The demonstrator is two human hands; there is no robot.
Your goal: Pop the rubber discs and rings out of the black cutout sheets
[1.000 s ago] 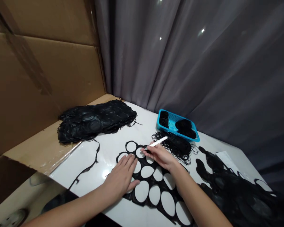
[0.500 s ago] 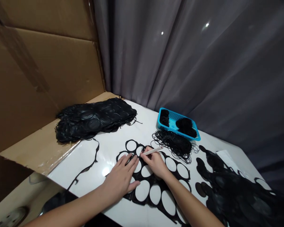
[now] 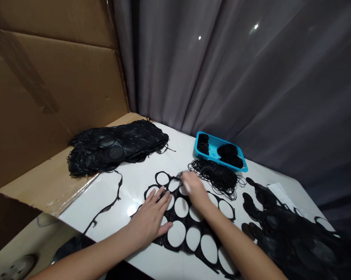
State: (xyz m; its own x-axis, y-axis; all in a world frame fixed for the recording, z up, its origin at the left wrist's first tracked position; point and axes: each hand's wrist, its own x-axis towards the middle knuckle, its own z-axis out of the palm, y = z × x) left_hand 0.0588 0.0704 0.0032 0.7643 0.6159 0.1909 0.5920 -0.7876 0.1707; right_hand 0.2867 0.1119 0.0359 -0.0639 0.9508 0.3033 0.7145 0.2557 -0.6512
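Note:
A black, rubbery-looking sheet with rows of large round holes lies flat on the white table. My left hand rests on its left part, palm down with the fingers spread, and holds nothing. My right hand is closed at the sheet's far edge and smeared by motion. In it is a slim white pen-like tool, mostly hidden by the hand. Dark material shows at the right fingertips; whether they pinch it I cannot tell. Just beyond lies a tangled heap of thin black rings.
A blue basket with black ring bundles stands at the back. Folded black sheets are stacked at left by a cardboard box. Black discs and sheets cover the right side, near a white paper. A black strip trails leftward.
My right hand has moved slightly up and away along the sheet's far edge, and the white tool has turned in its grip. My left hand has stayed in place.

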